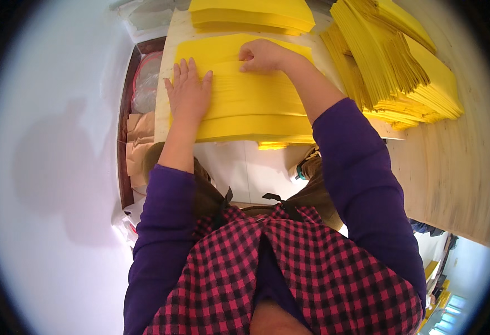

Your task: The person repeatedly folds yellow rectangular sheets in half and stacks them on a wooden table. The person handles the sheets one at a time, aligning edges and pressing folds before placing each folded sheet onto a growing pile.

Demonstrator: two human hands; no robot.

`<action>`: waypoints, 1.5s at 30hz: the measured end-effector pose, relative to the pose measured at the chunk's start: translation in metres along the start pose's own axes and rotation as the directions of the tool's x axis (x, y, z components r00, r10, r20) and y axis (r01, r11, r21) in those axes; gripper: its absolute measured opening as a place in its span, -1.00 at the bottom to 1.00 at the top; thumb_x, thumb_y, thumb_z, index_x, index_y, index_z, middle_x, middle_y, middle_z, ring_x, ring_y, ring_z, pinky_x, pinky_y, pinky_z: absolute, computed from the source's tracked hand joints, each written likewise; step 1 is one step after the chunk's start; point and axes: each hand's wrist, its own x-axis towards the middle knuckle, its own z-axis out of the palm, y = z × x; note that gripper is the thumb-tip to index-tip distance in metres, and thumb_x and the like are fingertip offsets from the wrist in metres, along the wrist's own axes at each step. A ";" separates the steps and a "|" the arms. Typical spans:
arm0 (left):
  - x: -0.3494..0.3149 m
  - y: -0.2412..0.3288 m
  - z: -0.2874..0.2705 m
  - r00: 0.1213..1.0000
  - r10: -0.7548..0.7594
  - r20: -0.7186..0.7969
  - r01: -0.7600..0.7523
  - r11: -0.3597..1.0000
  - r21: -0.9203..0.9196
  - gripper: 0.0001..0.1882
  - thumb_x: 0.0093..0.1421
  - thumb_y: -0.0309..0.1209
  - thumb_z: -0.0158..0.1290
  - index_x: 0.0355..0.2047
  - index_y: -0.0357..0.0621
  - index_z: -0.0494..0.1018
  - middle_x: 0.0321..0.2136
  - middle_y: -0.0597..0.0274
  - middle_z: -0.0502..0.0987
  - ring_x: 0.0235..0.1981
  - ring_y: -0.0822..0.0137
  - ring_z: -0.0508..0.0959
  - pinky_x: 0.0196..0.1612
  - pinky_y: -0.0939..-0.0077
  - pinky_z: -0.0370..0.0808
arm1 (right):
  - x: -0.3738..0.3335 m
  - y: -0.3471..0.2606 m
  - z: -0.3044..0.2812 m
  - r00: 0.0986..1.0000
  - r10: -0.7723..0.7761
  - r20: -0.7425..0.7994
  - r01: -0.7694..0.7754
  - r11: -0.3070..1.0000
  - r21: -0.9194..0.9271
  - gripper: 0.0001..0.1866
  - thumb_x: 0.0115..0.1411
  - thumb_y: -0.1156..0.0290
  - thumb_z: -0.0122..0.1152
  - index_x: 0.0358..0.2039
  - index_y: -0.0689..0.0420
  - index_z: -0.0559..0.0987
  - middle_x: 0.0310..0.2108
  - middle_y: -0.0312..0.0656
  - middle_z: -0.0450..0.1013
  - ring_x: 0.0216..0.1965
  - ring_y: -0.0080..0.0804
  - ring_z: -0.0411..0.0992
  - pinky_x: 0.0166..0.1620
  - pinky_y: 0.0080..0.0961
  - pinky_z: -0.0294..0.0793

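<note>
We have a yellow stack at twelve o'clock, a looser pile at two. Our left hand lies flat on the stack at eleven, apart from our right hand, curled at twelve; its grip we cannot tell.

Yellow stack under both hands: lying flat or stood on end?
Flat: the yellow stack lies with its broad face up, the left hand spread across its left side. Whether its sheets are folded, I cannot tell.

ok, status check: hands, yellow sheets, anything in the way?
Left hand spread flat on yellow sheet stack. Right hand curled over it, grip unclear. Second stack beyond, fanned yellow sheets at right; neither covers the hands.
</note>
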 end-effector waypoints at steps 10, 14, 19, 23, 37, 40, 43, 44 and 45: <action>-0.004 -0.003 -0.018 0.940 0.104 -0.326 -0.158 0.977 -0.145 -0.41 0.33 -0.08 -0.21 0.28 -0.10 0.13 0.32 0.05 0.10 0.37 0.05 -0.03 0.34 -0.11 -0.24 | 0.020 -0.032 -0.028 0.950 0.000 0.311 0.046 0.989 -0.139 -0.59 -0.05 0.17 0.38 -0.24 0.16 0.59 -0.37 -0.19 0.53 -0.30 -0.35 0.46 -0.34 -0.41 0.44; -0.009 0.004 -0.043 0.881 0.164 -0.445 -0.257 0.954 -0.157 -0.40 0.32 -0.10 -0.16 0.28 -0.12 0.13 0.32 0.02 0.07 0.37 0.01 -0.04 0.33 -0.14 -0.26 | 0.000 -0.040 -0.043 0.935 0.018 0.355 -0.022 1.000 0.006 -0.59 -0.02 0.20 0.37 -0.17 0.12 0.60 -0.32 -0.24 0.55 -0.27 -0.39 0.47 -0.25 -0.36 0.45; -0.021 0.022 -0.085 0.756 0.026 -0.655 -0.361 0.850 -0.383 -0.28 0.31 -0.10 -0.10 0.32 -0.25 -0.02 0.32 -0.14 0.03 0.38 -0.02 -0.07 0.33 -0.07 -0.25 | -0.048 -0.043 -0.081 0.975 -0.221 -0.013 0.220 0.960 0.175 -0.64 0.06 0.28 0.30 -0.15 0.16 0.58 -0.28 -0.25 0.55 -0.27 -0.44 0.48 -0.21 -0.41 0.47; -0.022 0.054 -0.116 0.843 -0.045 -0.537 -0.457 0.466 -0.757 -0.23 0.31 -0.14 -0.04 0.32 -0.34 -0.11 0.32 -0.16 0.01 0.37 0.10 -0.01 0.34 0.20 -0.08 | -0.094 -0.044 -0.107 0.952 -0.162 -0.259 0.301 0.653 0.696 -0.67 0.15 0.39 0.25 -0.07 0.18 0.53 -0.22 -0.24 0.55 -0.16 -0.48 0.48 -0.06 -0.51 0.45; 0.013 0.126 -0.121 0.959 0.282 0.001 -0.006 0.024 -1.000 -0.56 0.32 -0.20 -0.02 0.09 -0.21 0.35 -0.05 0.32 0.48 -0.04 0.49 0.42 0.02 0.59 0.33 | -0.129 -0.030 -0.061 0.704 0.159 -0.693 0.661 0.209 0.720 -0.64 0.17 0.51 0.24 0.00 0.13 0.48 -0.12 -0.25 0.52 -0.08 -0.45 0.47 0.01 -0.49 0.44; 0.009 0.122 -0.110 0.959 0.284 0.023 -0.001 0.084 -0.996 -0.60 0.32 -0.19 -0.02 0.03 -0.22 0.40 -0.11 0.35 0.50 -0.10 0.53 0.43 -0.04 0.62 0.35 | -0.127 -0.021 -0.047 0.728 0.158 -0.667 0.631 0.225 0.743 -0.65 0.18 0.45 0.25 -0.01 0.15 0.48 -0.06 -0.25 0.50 -0.05 -0.43 0.45 0.03 -0.47 0.43; 0.012 0.120 -0.110 0.963 0.267 0.035 -0.019 0.200 -0.980 -0.62 0.31 -0.17 -0.01 -0.05 -0.22 0.45 -0.19 0.40 0.51 -0.18 0.56 0.43 -0.10 0.64 0.35 | -0.129 -0.023 -0.053 0.741 0.187 -0.645 0.605 0.230 0.762 -0.64 0.16 0.47 0.26 -0.01 0.18 0.48 -0.08 -0.23 0.51 -0.08 -0.41 0.47 0.00 -0.47 0.45; 0.016 0.120 -0.113 0.966 0.257 0.038 -0.028 0.249 -0.968 -0.62 0.31 -0.16 -0.01 -0.07 -0.23 0.46 -0.21 0.41 0.51 -0.21 0.57 0.43 -0.12 0.64 0.36 | -0.130 -0.027 -0.060 0.742 0.211 -0.637 0.597 0.225 0.770 -0.63 0.15 0.50 0.27 -0.01 0.20 0.48 -0.10 -0.22 0.52 -0.10 -0.41 0.49 -0.03 -0.48 0.47; 0.020 0.120 -0.117 0.964 0.263 0.038 -0.036 0.272 -0.962 -0.62 0.31 -0.16 -0.01 -0.09 -0.23 0.47 -0.23 0.42 0.51 -0.23 0.58 0.42 -0.14 0.65 0.35 | -0.133 -0.032 -0.066 0.740 0.207 -0.639 0.591 0.251 0.766 -0.63 0.17 0.47 0.26 -0.01 0.18 0.47 -0.08 -0.23 0.51 -0.08 -0.40 0.47 0.00 -0.46 0.45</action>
